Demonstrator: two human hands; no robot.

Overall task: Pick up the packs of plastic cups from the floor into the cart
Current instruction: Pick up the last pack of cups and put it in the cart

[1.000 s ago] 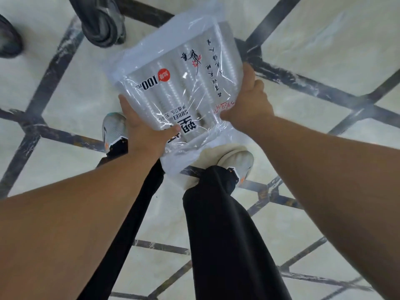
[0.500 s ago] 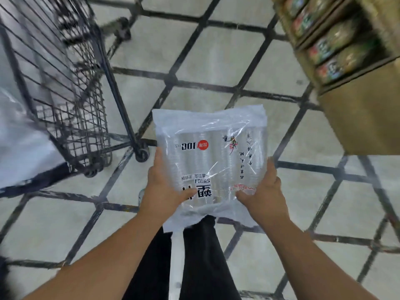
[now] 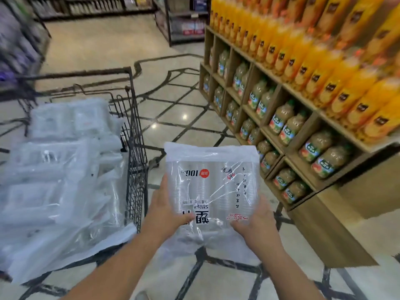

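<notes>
Clear plastic pack of cups sits in mid-air just right of the cart, w/ the left hand gripping its near-left edge and the right hand gripping its near-right edge. Black wire cart wall stands between pack & the heap of similar packs already inside. Wooden shelf to the right holds juice bottles, orange ones above. Pack print reads upside down: "100" by a red dot, rest is Chinese text.
</notes>
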